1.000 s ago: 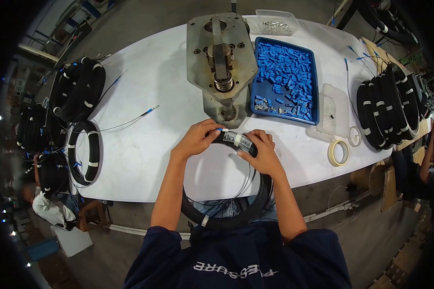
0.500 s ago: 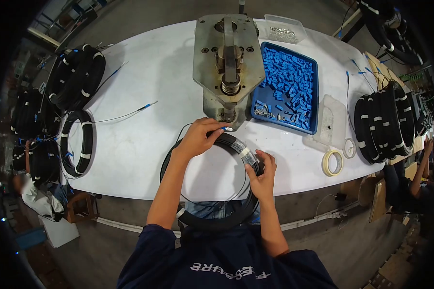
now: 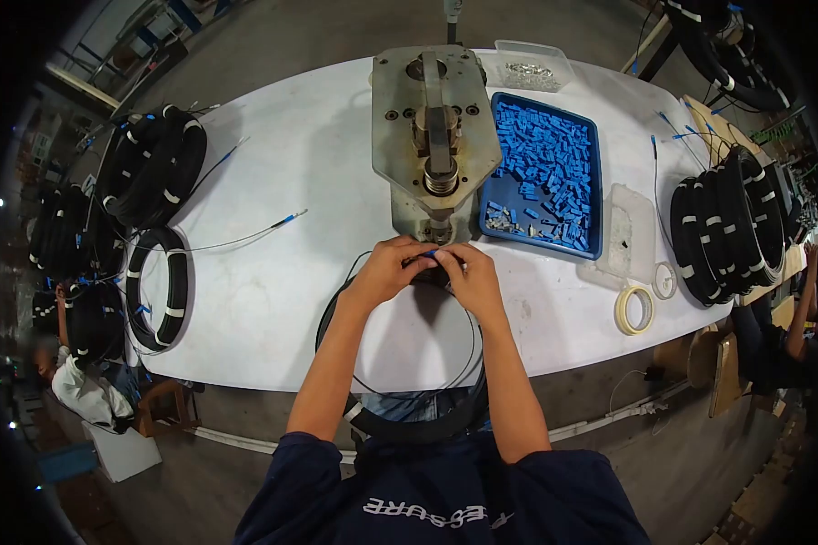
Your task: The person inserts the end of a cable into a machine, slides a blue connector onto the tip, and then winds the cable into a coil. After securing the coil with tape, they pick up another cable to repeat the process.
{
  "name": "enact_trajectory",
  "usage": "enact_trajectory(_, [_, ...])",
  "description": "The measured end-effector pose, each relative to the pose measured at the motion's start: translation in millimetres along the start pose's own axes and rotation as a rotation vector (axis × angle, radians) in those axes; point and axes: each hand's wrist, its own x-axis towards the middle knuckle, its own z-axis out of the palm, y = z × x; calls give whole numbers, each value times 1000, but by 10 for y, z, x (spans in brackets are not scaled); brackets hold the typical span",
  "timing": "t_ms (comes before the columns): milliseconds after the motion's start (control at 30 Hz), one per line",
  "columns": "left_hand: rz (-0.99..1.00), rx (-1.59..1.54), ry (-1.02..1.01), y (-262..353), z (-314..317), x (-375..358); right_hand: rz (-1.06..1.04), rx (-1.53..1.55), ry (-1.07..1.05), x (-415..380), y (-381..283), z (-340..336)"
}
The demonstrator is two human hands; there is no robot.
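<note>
My left hand [image 3: 387,272] pinches a small blue connector [image 3: 430,254] just in front of the metal press [image 3: 438,127]. Against the same connector, the fingers of my right hand [image 3: 469,277] are pressed together, close to my left fingertips. A black cable coil [image 3: 416,427] hangs at the table's front edge, partly over my lap, with thin cable loops running up towards my hands. My arms hide parts of the coil. To the right of the press stands a blue tray [image 3: 598,209] holding several blue connector parts.
Black coils [image 3: 154,168] stand at the left, with a single coil [image 3: 134,291] before them. More coils [image 3: 732,227] are at the right. A tape roll [image 3: 633,311], a clear lid [image 3: 629,232] and a clear box [image 3: 554,68] lie on the table [image 3: 273,309]. Other people sit at both sides.
My right hand has left the coil's taped section and moved up and left to the connector beside my left hand. The coil has dropped lower. The view has shifted slightly.
</note>
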Motion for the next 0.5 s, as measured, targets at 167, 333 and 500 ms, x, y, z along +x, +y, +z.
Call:
enact_trajectory(167, [-25, -126, 185, -65, 79, -18, 181, 100, 57, -19, 98, 14])
enact_trajectory(333, [-60, -39, 230, -114, 53, -14, 274, 177, 99, 57, 122, 35])
enact_trajectory(500, [-101, -45, 163, -43, 15, 22, 351, 229, 172, 74, 91, 54])
